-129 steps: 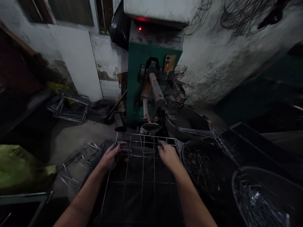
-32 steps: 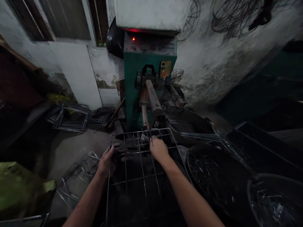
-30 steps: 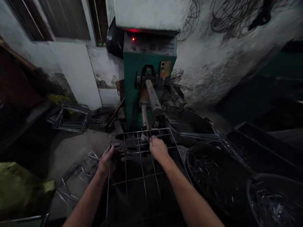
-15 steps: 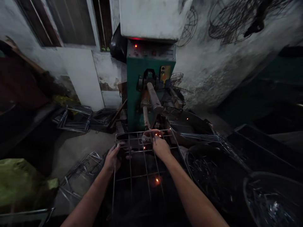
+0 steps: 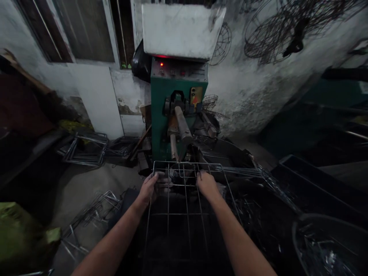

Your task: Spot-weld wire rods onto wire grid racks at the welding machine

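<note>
A wire grid rack (image 5: pixel 184 214) lies flat in front of me, its far edge just under the arm of a green welding machine (image 5: pixel 178 111). My left hand (image 5: pixel 148 188) grips the rack's left side wire near the far corner, fingers curled round it. On an inner wire close to the far edge, right of the machine's tip, my right hand (image 5: pixel 206 184) is closed. The machine's grey cylindrical arm (image 5: pixel 181 124) points down toward the rack between my hands. A red lamp glows on its panel.
Dark tubs of short metal wires (image 5: pixel 324 245) stand at the right. A bundle of straight rods (image 5: pixel 244 168) lies beyond the rack. Finished wire frames (image 5: pixel 86 147) are stacked on the floor at left, more (image 5: pixel 94 211) nearer me. Round wire baskets (image 5: pixel 270 30) hang on the wall.
Sparks that flew at the machine's tip half a second ago are gone. The rack has shifted right, and my right hand has moved rightward along its far edge.
</note>
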A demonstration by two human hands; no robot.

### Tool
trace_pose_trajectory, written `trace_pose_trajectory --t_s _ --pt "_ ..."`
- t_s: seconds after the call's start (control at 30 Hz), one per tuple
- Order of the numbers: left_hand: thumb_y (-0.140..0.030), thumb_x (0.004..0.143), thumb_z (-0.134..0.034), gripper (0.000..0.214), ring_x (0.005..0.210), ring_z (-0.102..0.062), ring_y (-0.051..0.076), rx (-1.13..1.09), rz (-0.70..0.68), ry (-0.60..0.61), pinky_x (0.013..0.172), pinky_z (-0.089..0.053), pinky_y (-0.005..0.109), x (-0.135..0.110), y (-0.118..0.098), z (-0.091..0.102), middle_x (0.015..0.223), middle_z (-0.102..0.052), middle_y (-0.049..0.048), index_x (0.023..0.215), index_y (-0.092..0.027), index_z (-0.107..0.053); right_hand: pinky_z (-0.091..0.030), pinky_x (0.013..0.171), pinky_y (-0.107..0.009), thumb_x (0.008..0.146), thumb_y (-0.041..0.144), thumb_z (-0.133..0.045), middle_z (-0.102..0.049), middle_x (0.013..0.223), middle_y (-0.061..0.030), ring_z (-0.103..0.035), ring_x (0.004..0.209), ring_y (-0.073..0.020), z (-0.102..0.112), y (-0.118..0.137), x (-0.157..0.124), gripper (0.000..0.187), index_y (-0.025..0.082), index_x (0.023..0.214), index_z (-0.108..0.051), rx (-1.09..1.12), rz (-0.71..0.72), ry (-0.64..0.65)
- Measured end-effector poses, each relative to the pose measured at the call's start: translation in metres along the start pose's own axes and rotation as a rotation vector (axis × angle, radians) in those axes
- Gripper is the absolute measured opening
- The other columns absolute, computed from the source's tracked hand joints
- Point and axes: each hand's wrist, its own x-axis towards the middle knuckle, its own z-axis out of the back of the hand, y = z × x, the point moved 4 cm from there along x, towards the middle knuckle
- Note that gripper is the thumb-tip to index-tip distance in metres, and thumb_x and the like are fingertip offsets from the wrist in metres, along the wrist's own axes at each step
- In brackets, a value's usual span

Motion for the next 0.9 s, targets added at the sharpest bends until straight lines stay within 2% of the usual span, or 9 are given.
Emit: trace_pose_trajectory --t_s 0.13,0.4,0.57,0.7,0.8,0.9 --pt "-0.035 0.081 -0.061 0.031 0.074 -0.069 0.030 -0.016 0.001 0.004 0.059 -0.055 0.038 0.003 0.001 0.001 0.083 -0.069 0.0167 0.101 -0.012 -0.052 -0.040 0.073 -0.026 0.095 0.021 -0.031 -0.068 0.095 -0.0127 -0.063 0.090 -0.0204 -0.002 0.000 0.003 0.031 0.014 0.105 -0.059 -0.002 0.011 0.001" --pt "-0.035 0.081 -0.061 0.031 0.075 -0.069 0.030 -0.014 0.011 0.015 0.061 -0.054 0.038 0.002 -0.002 -0.003 0.083 -0.069 0.0166 0.100 -0.012 -0.053 -0.041 0.074 -0.027 0.095 0.023 -0.030 -0.068 0.091 -0.0124 -0.064 0.088 -0.0210 -0.004 0.000 0.004 0.031 0.013 0.102 -0.060 -0.032 -0.025 0.024" --pt "-0.037 0.083 -0.059 0.032 0.077 -0.069 0.029 -0.036 0.046 -0.019 0.063 -0.054 0.038 -0.003 -0.003 -0.006 0.078 -0.069 0.0115 0.105 -0.015 -0.051 -0.042 0.078 -0.026 0.095 0.023 -0.030 -0.068 0.093 -0.0134 -0.064 0.093 -0.0205 0.001 0.003 -0.001 0.031 0.013 0.101 -0.059 -0.036 -0.029 0.026" --pt "-0.045 0.085 -0.054 0.040 0.084 -0.068 0.029 -0.090 0.140 0.007 0.071 -0.053 0.039 -0.021 -0.002 0.003 0.093 -0.069 0.0161 0.111 -0.014 -0.051 -0.043 0.073 -0.026 0.096 0.024 -0.030 -0.068 0.091 -0.0125 -0.065 0.090 -0.0205 0.003 0.011 -0.007 0.032 0.013 0.100 -0.059 -0.035 -0.048 0.025" --pt "-0.044 0.085 -0.055 0.045 0.084 -0.068 0.029 -0.068 0.247 0.041 0.067 -0.054 0.039 -0.047 0.003 0.010 0.097 -0.068 0.0194 0.115 -0.012 -0.052 -0.043 0.068 -0.025 0.095 0.021 -0.030 -0.069 0.090 -0.0135 -0.065 0.084 -0.0206 0.001 0.024 -0.024 0.031 0.011 0.098 -0.059 -0.025 -0.003 0.049" --pt "-0.036 0.083 -0.056 0.038 0.079 -0.068 0.029 -0.010 0.293 -0.113 0.060 -0.055 0.038 -0.074 0.007 0.023 0.090 -0.070 0.0175 0.111 -0.010 -0.057 -0.043 0.065 -0.025 0.095 0.019 -0.029 -0.069 0.088 -0.0135 -0.065 0.080 -0.0198 0.004 0.040 -0.055 0.032 0.010 0.097 -0.060 0.004 0.092 0.084"
